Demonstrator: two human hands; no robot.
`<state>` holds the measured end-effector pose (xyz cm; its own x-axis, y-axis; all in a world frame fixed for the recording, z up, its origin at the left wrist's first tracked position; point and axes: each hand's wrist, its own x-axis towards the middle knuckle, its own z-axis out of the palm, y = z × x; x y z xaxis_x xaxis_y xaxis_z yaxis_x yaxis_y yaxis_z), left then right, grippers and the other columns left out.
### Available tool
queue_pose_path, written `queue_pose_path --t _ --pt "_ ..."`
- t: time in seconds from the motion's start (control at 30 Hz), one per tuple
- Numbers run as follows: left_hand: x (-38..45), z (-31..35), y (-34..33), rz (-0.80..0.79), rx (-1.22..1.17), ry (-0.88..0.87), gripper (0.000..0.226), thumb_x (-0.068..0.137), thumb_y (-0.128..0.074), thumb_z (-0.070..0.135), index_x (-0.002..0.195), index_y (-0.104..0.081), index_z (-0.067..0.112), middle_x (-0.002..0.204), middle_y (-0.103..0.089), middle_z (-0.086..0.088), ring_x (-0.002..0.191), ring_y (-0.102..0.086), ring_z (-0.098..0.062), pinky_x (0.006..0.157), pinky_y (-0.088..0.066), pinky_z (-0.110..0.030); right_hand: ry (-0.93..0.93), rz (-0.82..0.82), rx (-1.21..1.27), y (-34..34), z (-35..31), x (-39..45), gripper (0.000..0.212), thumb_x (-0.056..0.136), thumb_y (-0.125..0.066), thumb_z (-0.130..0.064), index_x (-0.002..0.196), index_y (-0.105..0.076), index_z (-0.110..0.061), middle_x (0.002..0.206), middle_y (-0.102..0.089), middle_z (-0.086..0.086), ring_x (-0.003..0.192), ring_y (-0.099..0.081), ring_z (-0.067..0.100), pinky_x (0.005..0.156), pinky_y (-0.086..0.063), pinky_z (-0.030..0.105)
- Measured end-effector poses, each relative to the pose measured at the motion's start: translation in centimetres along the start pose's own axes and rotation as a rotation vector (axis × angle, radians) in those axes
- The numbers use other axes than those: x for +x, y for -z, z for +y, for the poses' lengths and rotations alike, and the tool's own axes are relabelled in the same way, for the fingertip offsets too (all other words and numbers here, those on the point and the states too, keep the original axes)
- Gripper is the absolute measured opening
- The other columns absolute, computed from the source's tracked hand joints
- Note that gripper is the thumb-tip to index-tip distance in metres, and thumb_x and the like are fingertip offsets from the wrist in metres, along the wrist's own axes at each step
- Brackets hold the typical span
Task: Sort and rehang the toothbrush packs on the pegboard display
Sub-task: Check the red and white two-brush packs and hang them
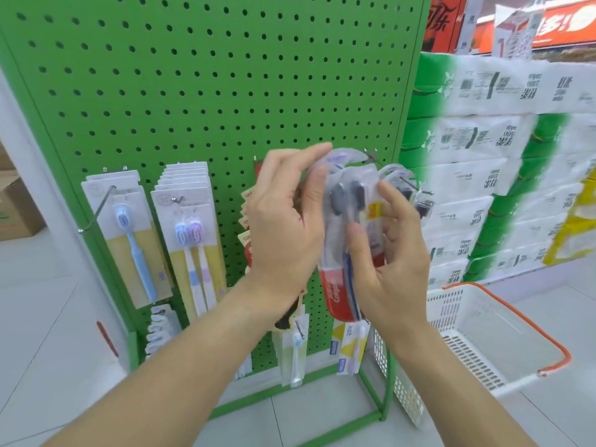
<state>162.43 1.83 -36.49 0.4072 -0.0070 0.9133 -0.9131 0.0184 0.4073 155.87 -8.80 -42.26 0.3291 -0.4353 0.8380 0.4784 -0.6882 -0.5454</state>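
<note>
At the far left a brown cardboard box (15,209) sat on the pale floor. On the green perforated metal pegboard (200,75), a white card pack with a single pale-blue toothbrush (129,240) hung from a long wire hook, and just beside it hung a stack of white card packs showing a blue and a lilac toothbrush (193,240). Below these, low on the board, smaller packs hung in a row, too blurred to tell apart.

The left hand (283,227) was raised before the board, its fingers curled over the rounded top of a clear plastic blister pack holding two dark-headed toothbrushes above a red base (338,246), pinching its upper left edge. The right hand (393,250) gripped the same pack from the right, thumb pressed across its front and fingers behind. The pack was held in front of the board's right part, near a wire peg carrying similar clear packs (400,179).

Right of the stand, a white slotted plastic basket with an orange handle (477,337) rested on the floor. Behind it rose stacked green-and-white wrapped tissue bundles (483,140).
</note>
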Motion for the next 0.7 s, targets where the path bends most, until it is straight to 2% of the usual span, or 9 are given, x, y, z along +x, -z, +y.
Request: queue_pose_path --t 0.1,0.17,0.27,0.33,0.37,0.47,0.57,0.63,0.7 --pt "-2.9 1.3 0.6 -0.114 -0.149 0.239 0.019 0.103 -0.057 0.013 0.118 -0.068 0.012 0.097 -0.072 0.005 0.082 -0.067 -0.011 0.070 -0.055 -0.027 -0.142 0.011 0.045 1.1 0.3 -3.1 0.045 0.098 -0.061 -0.026 0.141 -0.050 -0.019 0.130 -0.060 -0.007 0.117 -0.064 0.027 0.092 -0.053 0.062" --pt "-5.3 1.8 1.4 -0.202 -0.206 0.367 0.015 0.102 -0.057 0.013 0.113 -0.068 0.014 0.094 -0.073 0.008 0.085 -0.069 -0.006 0.071 -0.053 -0.018 -0.264 -0.024 0.059 2.0 0.4 -6.4 0.045 0.095 -0.059 -0.034 0.139 -0.050 -0.026 0.129 -0.060 -0.010 0.112 -0.066 0.028 0.087 -0.054 0.063" --pt "-9.8 1.6 3.2 -0.379 -0.199 0.583 0.014 0.103 -0.053 0.023 0.099 -0.067 0.022 0.073 -0.066 0.013 0.065 -0.059 0.000 0.061 -0.043 -0.014 -0.416 -0.083 0.080 2.7 0.1 -12.0 0.042 0.092 -0.062 -0.034 0.133 -0.054 -0.040 0.121 -0.064 -0.014 0.092 -0.069 0.019 0.074 -0.058 0.045" --pt "-13.4 0.5 4.7 -0.505 -0.132 0.722 0.026 0.104 -0.049 0.035 0.090 -0.066 0.023 0.062 -0.056 0.007 0.058 -0.046 -0.002 0.056 -0.038 -0.022 -0.543 -0.105 0.149 2.9 0.0 -16.1 0.046 0.087 -0.066 -0.024 0.125 -0.058 -0.050 0.121 -0.068 -0.017 0.101 -0.071 0.011 0.075 -0.058 0.031" --pt "-15.2 -0.3 5.4 -0.541 -0.103 0.784 0.032 0.104 -0.049 0.042 0.088 -0.067 0.020 0.063 -0.056 0.003 0.060 -0.046 -0.004 0.059 -0.039 -0.027 -0.611 -0.123 0.171 3.0 0.0 -18.1 0.048 0.084 -0.068 -0.022 0.121 -0.060 -0.052 0.120 -0.070 -0.015 0.104 -0.070 0.011 0.073 -0.058 0.029" --pt "-21.7 -2.4 7.7 -0.629 -0.026 0.991 0.041 0.099 -0.056 0.049 0.082 -0.068 0.013 0.071 -0.066 -0.008 0.064 -0.052 -0.006 0.064 -0.045 -0.032 -0.794 -0.249 0.197 3.6 0.3 -23.3 0.046 0.077 -0.074 -0.026 0.117 -0.065 -0.045 0.113 -0.073 0.000 0.101 -0.070 0.020 0.068 -0.059 0.039" --pt "-27.6 -3.3 10.5 -0.686 0.037 1.159 0.034 0.100 -0.060 0.034 0.074 -0.068 0.013 0.063 -0.063 -0.003 0.060 -0.050 -0.007 0.059 -0.039 -0.027 -0.986 -0.437 0.328 4.3 0.6 -27.4 0.049 0.070 -0.067 -0.013 0.112 -0.068 -0.040 0.111 -0.074 0.004 0.088 -0.070 0.014 0.065 -0.056 0.027" --pt "-30.4 -3.4 12.5 -0.680 0.082 1.261 0.030 0.100 -0.061 0.028 0.077 -0.071 0.011 0.067 -0.066 0.003 0.062 -0.055 -0.007 0.061 -0.042 -0.025 -1.126 -0.544 0.390 4.4 1.0 -29.6 0.050 0.069 -0.062 -0.005 0.113 -0.069 -0.026 0.110 -0.074 0.006 0.090 -0.070 0.016 0.071 -0.054 0.023" --pt "-32.4 -3.5 14.2 -0.668 0.114 1.358 0.023 0.099 -0.062 0.024 0.081 -0.075 0.018 0.074 -0.074 0.007 0.065 -0.063 0.001 0.062 -0.045 -0.015 -1.251 -0.606 0.429 4.1 1.5 -31.2 0.035 0.073 -0.070 -0.016 0.108 -0.072 -0.014 0.107 -0.075 0.006 0.098 -0.071 0.023 0.078 -0.055 0.028"
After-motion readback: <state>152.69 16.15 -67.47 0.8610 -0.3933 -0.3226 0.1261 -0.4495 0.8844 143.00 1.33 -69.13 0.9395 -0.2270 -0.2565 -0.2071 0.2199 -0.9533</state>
